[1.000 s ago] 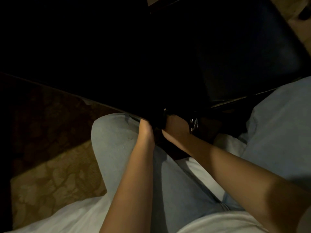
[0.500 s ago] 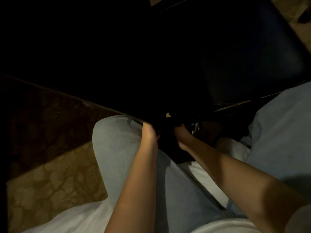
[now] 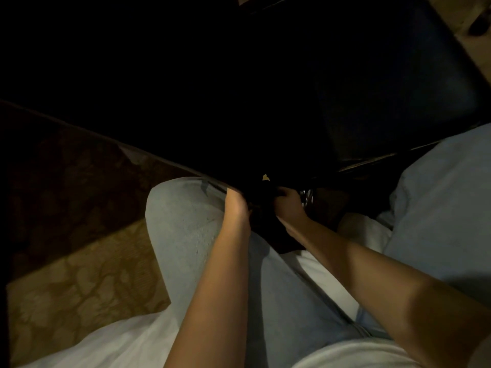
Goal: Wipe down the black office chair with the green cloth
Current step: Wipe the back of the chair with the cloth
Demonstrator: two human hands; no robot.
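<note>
The dark limp cloth [image 3: 268, 229] is hanging between the left hand [image 3: 236, 205] and right hand [image 3: 291, 207], under the black padded office chair [image 3: 398, 88]; right fingers [image 3: 283, 193] are clutching it; left grip I cannot tell.

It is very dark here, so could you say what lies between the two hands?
A dark cloth hangs between the left hand and right hand in the head view; its colour is unclear.

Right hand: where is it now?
Head view, just right of centre: the right hand grips a dark cloth at the black chair's near edge, beside the left hand, between the knees.
</note>
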